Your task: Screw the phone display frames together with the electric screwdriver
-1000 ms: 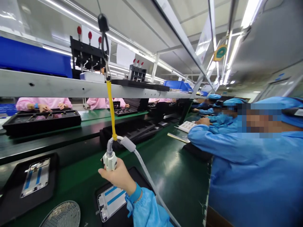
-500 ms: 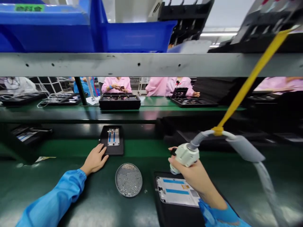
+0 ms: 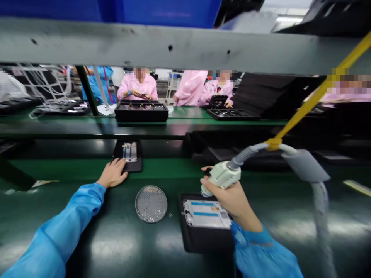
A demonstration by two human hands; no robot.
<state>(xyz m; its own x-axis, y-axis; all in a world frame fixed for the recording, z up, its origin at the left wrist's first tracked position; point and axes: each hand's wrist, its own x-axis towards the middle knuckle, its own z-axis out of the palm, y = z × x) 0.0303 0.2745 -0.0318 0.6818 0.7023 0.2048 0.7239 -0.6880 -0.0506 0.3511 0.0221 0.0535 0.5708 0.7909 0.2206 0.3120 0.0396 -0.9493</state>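
Note:
My right hand [image 3: 232, 197] is wrapped round a pale air gun [image 3: 224, 174] with a black trigger part and a grey hose. Its nozzle points down at the back edge of a black tray [image 3: 203, 243]. In that tray lies a silver phone frame [image 3: 203, 220] with two blue strips, partly hidden by my right hand and wrist. My left hand [image 3: 111, 173] rests with fingers spread, its fingertips over the left front part of a smaller-looking black tray [image 3: 135, 166] farther off. That one also carries a phone frame [image 3: 129, 151] with blue strips.
A round metal dish [image 3: 151, 204] sits between my hands on the dark green bench. From a yellow strap [image 3: 313, 102] hangs the grey hose [image 3: 321, 216]. A grey shelf beam [image 3: 145, 46] crosses above. Black trays [image 3: 220, 148] stand at the back right; people in pink work beyond.
My view has tilted down, so the scene sits higher. My left fingers reach slightly farther over the far tray. The air gun keeps about the same place over the near tray.

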